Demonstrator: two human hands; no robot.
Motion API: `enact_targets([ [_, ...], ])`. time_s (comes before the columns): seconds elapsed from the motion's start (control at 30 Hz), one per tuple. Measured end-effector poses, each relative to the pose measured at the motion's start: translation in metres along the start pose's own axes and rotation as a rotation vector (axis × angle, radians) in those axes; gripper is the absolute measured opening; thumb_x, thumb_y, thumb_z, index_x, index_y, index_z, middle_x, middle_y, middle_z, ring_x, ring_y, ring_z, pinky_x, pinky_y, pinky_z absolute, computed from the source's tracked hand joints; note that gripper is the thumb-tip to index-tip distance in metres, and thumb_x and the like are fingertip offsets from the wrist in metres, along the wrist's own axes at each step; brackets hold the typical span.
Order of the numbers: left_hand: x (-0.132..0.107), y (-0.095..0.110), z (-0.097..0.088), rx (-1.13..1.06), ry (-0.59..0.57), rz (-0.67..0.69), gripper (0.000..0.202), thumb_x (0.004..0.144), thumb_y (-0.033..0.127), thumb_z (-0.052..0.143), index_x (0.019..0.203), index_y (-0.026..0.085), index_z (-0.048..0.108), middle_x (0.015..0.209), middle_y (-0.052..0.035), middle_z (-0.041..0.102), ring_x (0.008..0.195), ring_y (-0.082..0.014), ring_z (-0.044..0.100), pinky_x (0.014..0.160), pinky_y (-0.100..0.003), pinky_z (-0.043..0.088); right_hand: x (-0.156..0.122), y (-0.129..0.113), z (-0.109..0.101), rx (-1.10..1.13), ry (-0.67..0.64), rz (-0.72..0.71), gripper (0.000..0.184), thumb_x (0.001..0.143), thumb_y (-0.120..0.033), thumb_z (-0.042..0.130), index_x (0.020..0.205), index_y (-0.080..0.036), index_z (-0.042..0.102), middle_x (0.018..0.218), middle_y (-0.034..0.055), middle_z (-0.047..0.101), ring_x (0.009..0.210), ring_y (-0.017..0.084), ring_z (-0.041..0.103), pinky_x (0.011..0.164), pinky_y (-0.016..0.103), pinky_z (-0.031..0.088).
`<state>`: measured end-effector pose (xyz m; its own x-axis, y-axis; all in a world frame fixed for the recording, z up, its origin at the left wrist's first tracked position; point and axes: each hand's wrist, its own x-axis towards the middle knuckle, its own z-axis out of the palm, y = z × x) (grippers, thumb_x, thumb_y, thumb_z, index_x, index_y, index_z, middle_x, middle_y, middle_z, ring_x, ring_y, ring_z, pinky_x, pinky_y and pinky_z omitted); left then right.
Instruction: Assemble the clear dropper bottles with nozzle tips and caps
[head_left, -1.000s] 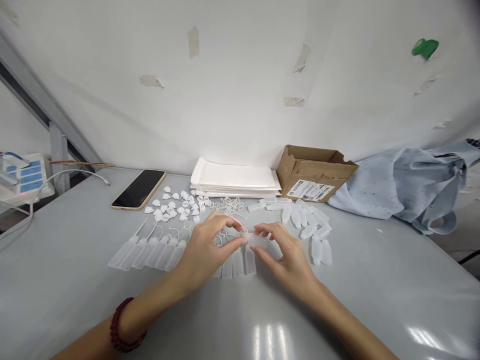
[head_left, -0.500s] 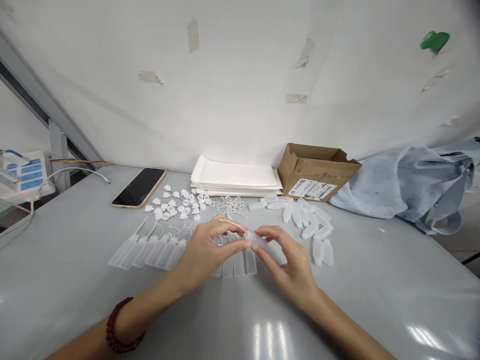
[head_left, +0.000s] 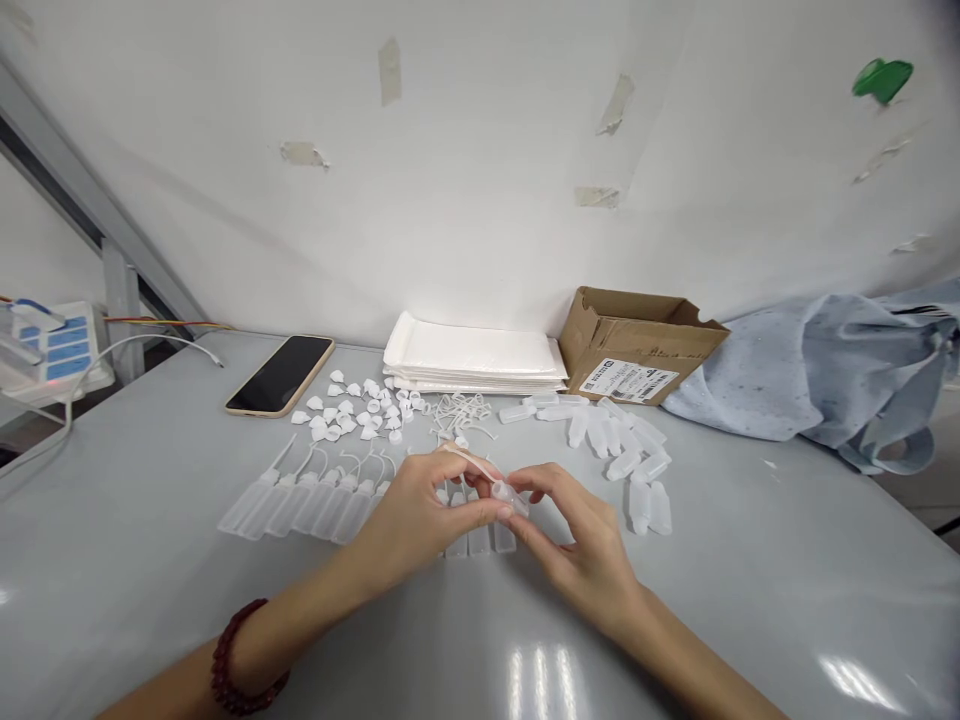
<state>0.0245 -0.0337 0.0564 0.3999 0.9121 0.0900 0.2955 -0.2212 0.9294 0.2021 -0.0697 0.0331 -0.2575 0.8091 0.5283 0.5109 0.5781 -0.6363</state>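
Between my hands is a small translucent squeeze bottle (head_left: 516, 499), tilted with its neck toward my left fingers. My right hand (head_left: 577, 530) pinches the bottle's body. My left hand (head_left: 420, 510) is closed at the neck, holding a thin white strap (head_left: 472, 459) that arcs over its fingers; whether its ring sits around the neck I cannot tell. A row of bottles with straps (head_left: 307, 500) lies beyond and beside my left hand, partly hidden by it. Loose bottles without straps (head_left: 624, 440) lie scattered beyond my right hand.
White caps (head_left: 360, 410) and a small heap of straps (head_left: 459, 408) lie at mid-table. Behind them are a stack of white envelopes (head_left: 476, 350) and an open cardboard box (head_left: 645, 345). A phone (head_left: 281, 376) lies left; blue cloth (head_left: 780, 375) is at right.
The bottle in my hands has tilted so its neck opening faces me more, and has dropped slightly. Both hands keep their hold, with small finger shifts. The view has moved a little.
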Motion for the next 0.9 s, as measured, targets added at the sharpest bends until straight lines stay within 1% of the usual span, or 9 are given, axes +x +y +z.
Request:
enact_targets([
  [0.17, -0.001, -0.001, -0.001, 0.032, -0.016, 0.074, 0.006, 0.073, 0.027, 0.072, 0.077, 0.023, 0.07, 0.077, 0.0012, 0.068, 0.079, -0.0165, 0.062, 0.075, -0.029, 0.049, -0.001, 0.003, -0.001, -0.022, -0.012, -0.06, 0.03, 0.085, -0.008, 0.056, 0.112, -0.022, 0.052, 0.09, 0.0043, 0.061, 0.077, 0.016, 0.058, 0.067, 0.028, 0.05],
  [0.23, -0.001, 0.0, -0.002, 0.041, -0.044, 0.092, 0.007, 0.077, 0.029, 0.068, 0.08, 0.023, 0.071, 0.08, 0.0006, 0.068, 0.082, -0.0169, 0.062, 0.075, -0.029, 0.049, -0.001, 0.003, -0.001, -0.019, -0.011, -0.067, 0.031, 0.086, -0.008, 0.056, 0.113, -0.021, 0.052, 0.091, 0.0052, 0.061, 0.079, 0.016, 0.058, 0.067, 0.028, 0.049],
  [0.33, -0.002, 0.002, -0.003, 0.038, -0.077, 0.087, 0.014, 0.085, 0.029, 0.057, 0.086, 0.025, 0.071, 0.088, -0.0003, 0.069, 0.088, -0.0174, 0.061, 0.075, -0.029, 0.049, 0.0, 0.003, -0.002, 0.001, -0.002, -0.027, 0.029, 0.084, -0.008, 0.058, 0.111, -0.02, 0.055, 0.091, 0.0057, 0.062, 0.079, 0.016, 0.058, 0.068, 0.029, 0.049],
  [0.4, -0.003, 0.003, -0.003, 0.035, -0.074, 0.067, 0.016, 0.086, 0.027, 0.055, 0.088, 0.025, 0.071, 0.09, -0.0005, 0.069, 0.088, -0.0173, 0.06, 0.076, -0.029, 0.049, 0.001, 0.001, -0.002, 0.03, 0.001, 0.01, 0.027, 0.084, -0.009, 0.059, 0.109, -0.02, 0.057, 0.09, 0.0054, 0.062, 0.077, 0.016, 0.057, 0.068, 0.029, 0.049],
  [0.5, -0.003, 0.003, 0.0, 0.055, -0.057, 0.043, 0.014, 0.084, 0.028, 0.057, 0.086, 0.023, 0.07, 0.084, -0.0003, 0.069, 0.082, -0.0166, 0.06, 0.074, -0.029, 0.048, 0.002, -0.002, -0.002, 0.091, 0.0, 0.058, 0.025, 0.083, -0.011, 0.061, 0.106, -0.021, 0.06, 0.088, 0.0046, 0.064, 0.075, 0.016, 0.057, 0.066, 0.03, 0.049],
  [0.6, -0.003, 0.003, 0.001, 0.102, -0.067, 0.035, 0.018, 0.086, 0.031, 0.054, 0.083, 0.024, 0.07, 0.08, 0.0002, 0.067, 0.079, -0.0161, 0.059, 0.07, -0.028, 0.047, 0.002, -0.005, -0.001, 0.151, 0.0, 0.104, 0.022, 0.083, -0.014, 0.061, 0.103, -0.022, 0.062, 0.086, 0.0037, 0.065, 0.073, 0.016, 0.057, 0.065, 0.03, 0.05],
  [0.7, -0.002, 0.002, 0.0, 0.14, -0.053, 0.036, 0.023, 0.088, 0.036, 0.051, 0.086, 0.025, 0.07, 0.081, 0.0, 0.067, 0.081, -0.017, 0.059, 0.061, -0.025, 0.046, 0.004, -0.005, -0.002, 0.235, 0.046, 0.209, 0.017, 0.081, -0.019, 0.064, 0.098, -0.023, 0.064, 0.085, 0.0028, 0.066, 0.072, 0.016, 0.06, 0.066, 0.031, 0.052],
  [0.8, 0.0, -0.003, -0.001, 0.191, 0.02, 0.027, 0.022, 0.089, 0.035, 0.049, 0.092, 0.025, 0.069, 0.084, -0.0003, 0.067, 0.082, -0.0176, 0.06, 0.054, -0.023, 0.045, 0.008, -0.002, -0.01, 0.332, 0.118, 0.407, 0.019, 0.078, -0.028, 0.067, 0.096, -0.022, 0.063, 0.088, 0.0032, 0.067, 0.074, 0.017, 0.064, 0.069, 0.031, 0.053],
  [0.9, 0.001, -0.01, -0.001, 0.313, 0.1, 0.129, 0.02, 0.089, 0.027, 0.048, 0.095, 0.022, 0.066, 0.084, -0.002, 0.066, 0.083, -0.0189, 0.059, 0.061, -0.027, 0.048, 0.013, 0.005, -0.02, 0.373, 0.062, 0.644, 0.029, 0.074, -0.036, 0.069, 0.096, -0.019, 0.062, 0.086, 0.0055, 0.069, 0.071, 0.02, 0.067, 0.064, 0.032, 0.053],
])
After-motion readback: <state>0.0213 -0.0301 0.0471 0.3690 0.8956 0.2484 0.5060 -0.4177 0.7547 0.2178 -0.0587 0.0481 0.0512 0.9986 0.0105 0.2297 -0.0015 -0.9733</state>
